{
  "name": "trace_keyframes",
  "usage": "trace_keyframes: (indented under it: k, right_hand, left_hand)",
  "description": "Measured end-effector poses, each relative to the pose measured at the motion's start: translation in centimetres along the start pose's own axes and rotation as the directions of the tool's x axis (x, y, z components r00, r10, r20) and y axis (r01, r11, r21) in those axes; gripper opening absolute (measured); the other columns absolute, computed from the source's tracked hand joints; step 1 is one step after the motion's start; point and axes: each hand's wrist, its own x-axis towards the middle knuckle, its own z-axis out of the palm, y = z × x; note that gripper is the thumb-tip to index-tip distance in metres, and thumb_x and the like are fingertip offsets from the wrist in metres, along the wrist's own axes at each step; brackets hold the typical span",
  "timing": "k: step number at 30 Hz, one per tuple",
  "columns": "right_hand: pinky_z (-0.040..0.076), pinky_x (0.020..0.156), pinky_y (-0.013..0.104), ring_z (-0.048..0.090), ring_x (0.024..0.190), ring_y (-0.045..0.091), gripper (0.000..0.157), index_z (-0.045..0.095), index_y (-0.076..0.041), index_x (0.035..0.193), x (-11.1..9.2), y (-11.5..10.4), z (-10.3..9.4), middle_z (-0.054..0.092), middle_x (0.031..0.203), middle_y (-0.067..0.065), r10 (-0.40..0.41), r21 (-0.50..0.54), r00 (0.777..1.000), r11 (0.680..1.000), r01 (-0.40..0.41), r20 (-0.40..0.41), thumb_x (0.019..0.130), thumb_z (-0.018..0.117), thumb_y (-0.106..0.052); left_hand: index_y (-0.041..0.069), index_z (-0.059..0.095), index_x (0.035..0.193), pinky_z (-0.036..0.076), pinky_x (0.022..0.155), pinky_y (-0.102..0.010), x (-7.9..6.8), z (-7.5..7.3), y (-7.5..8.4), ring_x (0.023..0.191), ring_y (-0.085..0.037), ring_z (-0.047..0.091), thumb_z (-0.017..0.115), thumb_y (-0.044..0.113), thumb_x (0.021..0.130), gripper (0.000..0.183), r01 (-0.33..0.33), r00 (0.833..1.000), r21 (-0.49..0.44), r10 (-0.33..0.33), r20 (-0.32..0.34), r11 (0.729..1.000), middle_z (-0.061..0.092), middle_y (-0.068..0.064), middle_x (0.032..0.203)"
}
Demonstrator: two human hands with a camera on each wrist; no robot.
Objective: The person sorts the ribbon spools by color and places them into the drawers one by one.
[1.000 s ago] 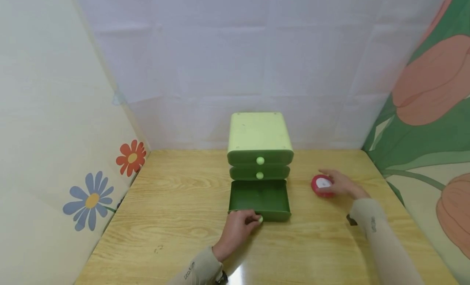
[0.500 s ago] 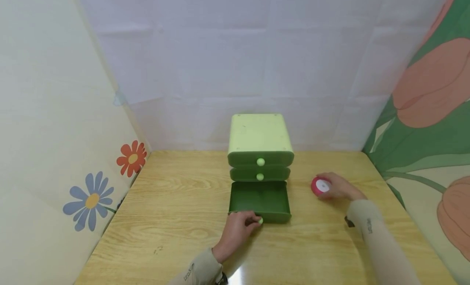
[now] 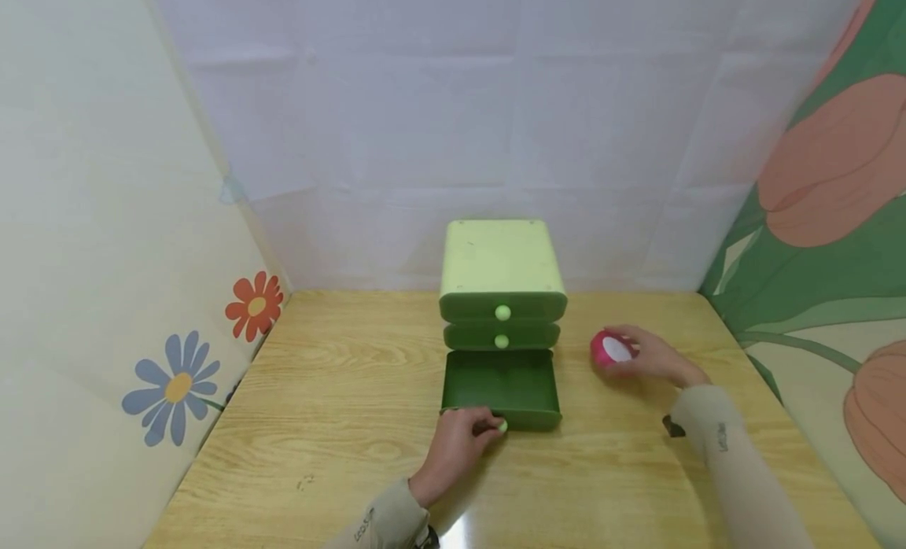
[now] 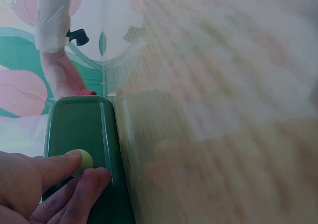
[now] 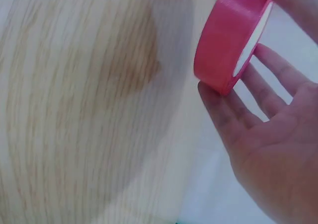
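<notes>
My left hand (image 3: 456, 448) pinches the light green knob (image 4: 86, 161) of the bottom drawer between thumb and fingers. That dark green drawer (image 3: 501, 382) is pulled out of a small light green cabinet (image 3: 499, 258), and nothing is seen inside it. To the right of the cabinet, my right hand (image 3: 657, 357) holds a pinkish-red roll of ribbon (image 5: 226, 37) with a white side. Thumb and fingers grip the roll around its edge. In the right wrist view it is tilted and seems raised off the wood.
The two upper drawers, with round knobs (image 3: 502, 313), are pushed in. Everything stands on a wood-grain table (image 3: 340, 392). A white cloth (image 3: 396, 140) hangs behind, and flower-patterned panels (image 3: 835, 203) flank the sides.
The right hand has closed around the ribbon roll, which has tilted and shifted slightly left. The left hand stays on the knob, and the drawer has not moved.
</notes>
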Motion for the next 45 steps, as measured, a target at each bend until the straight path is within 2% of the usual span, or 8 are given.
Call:
trace_keyframes:
  k: [4,9,18,21,27,32,38,45]
  right_hand:
    - [0.045,0.110,0.067,0.041,0.142,0.049,0.091,0.039,-0.014,0.158,-0.3,-0.8,-0.1,0.040,0.160,0.024,-0.034,0.036,0.999,0.999,0.034,0.002,0.087,0.081,-0.050]
    - [0.046,0.110,0.066,0.041,0.142,0.051,0.086,0.040,-0.012,0.157,-0.9,-1.8,-0.2,0.042,0.159,0.024,-0.112,0.098,0.994,0.989,0.109,0.018,0.088,0.083,-0.040]
    - [0.047,0.111,0.064,0.041,0.144,0.048,0.083,0.043,-0.017,0.155,-1.7,-3.1,-0.1,0.043,0.159,0.018,-0.147,0.157,0.987,0.978,0.137,0.057,0.086,0.085,-0.036]
    - [0.047,0.111,0.063,0.042,0.143,0.047,0.082,0.044,-0.017,0.154,-2.0,-3.5,0.0,0.045,0.158,0.016,-0.183,0.160,0.981,0.972,0.170,0.068,0.086,0.086,-0.033]
    - [0.045,0.112,0.065,0.044,0.141,0.045,0.081,0.046,-0.013,0.153,-2.8,-4.5,0.5,0.049,0.155,0.013,-0.285,0.183,0.954,0.947,0.265,0.094,0.085,0.087,-0.028]
    - [0.048,0.110,0.062,0.046,0.140,0.043,0.081,0.047,-0.013,0.152,-3.5,-5.6,0.8,0.050,0.154,0.012,-0.292,0.184,0.948,0.946,0.267,0.124,0.084,0.088,-0.029]
    - [0.050,0.107,0.055,0.047,0.138,0.041,0.078,0.050,-0.020,0.150,-4.0,-6.6,1.4,0.051,0.152,0.009,-0.303,0.202,0.941,0.941,0.270,0.151,0.083,0.089,-0.028]
    - [0.053,0.106,0.056,0.051,0.135,0.038,0.078,0.049,-0.019,0.151,-4.3,-7.7,2.1,0.053,0.151,0.010,-0.318,0.156,0.934,0.943,0.294,0.165,0.084,0.088,-0.031]
  left_hand:
    - [0.013,0.080,0.091,0.060,0.072,-0.016,0.0,0.0,0.0,0.080,-0.009,0.075,0.083,0.006,0.085,0.009,0.002,1.000,-0.001,-0.002,-0.001,1.000,0.081,-0.002,0.092]
    - [0.013,0.080,0.091,0.060,0.073,-0.016,0.0,-0.1,0.1,0.080,-0.008,0.075,0.083,0.007,0.086,0.009,0.007,1.000,0.001,-0.007,0.000,1.000,0.081,-0.002,0.092]
    - [0.013,0.080,0.091,0.060,0.073,-0.017,0.1,-0.1,0.0,0.080,-0.008,0.075,0.083,0.007,0.086,0.008,0.010,1.000,-0.003,-0.010,0.003,1.000,0.081,-0.002,0.092]
    - [0.013,0.080,0.091,0.060,0.073,-0.017,0.1,-0.1,0.1,0.081,-0.009,0.075,0.083,0.007,0.086,0.009,0.008,1.000,-0.003,-0.008,0.004,1.000,0.081,-0.002,0.092]
    - [0.013,0.080,0.092,0.060,0.073,-0.016,0.0,-0.1,0.1,0.081,-0.008,0.075,0.083,0.007,0.086,0.009,0.011,1.000,-0.002,-0.011,0.011,1.000,0.081,-0.002,0.093]
    - [0.013,0.080,0.092,0.059,0.073,-0.016,0.1,-0.1,0.0,0.080,-0.008,0.075,0.083,0.008,0.086,0.008,0.017,1.000,-0.001,-0.017,0.012,1.000,0.081,-0.002,0.093]
    - [0.013,0.080,0.093,0.059,0.072,-0.016,0.0,-0.1,0.0,0.080,-0.008,0.075,0.083,0.007,0.086,0.009,0.013,1.000,-0.009,-0.013,0.009,1.000,0.081,-0.002,0.093]
    - [0.013,0.080,0.093,0.059,0.072,-0.016,0.0,-0.1,-0.1,0.079,-0.007,0.074,0.083,0.007,0.086,0.010,0.015,1.000,-0.012,-0.015,0.012,1.000,0.081,-0.002,0.092]
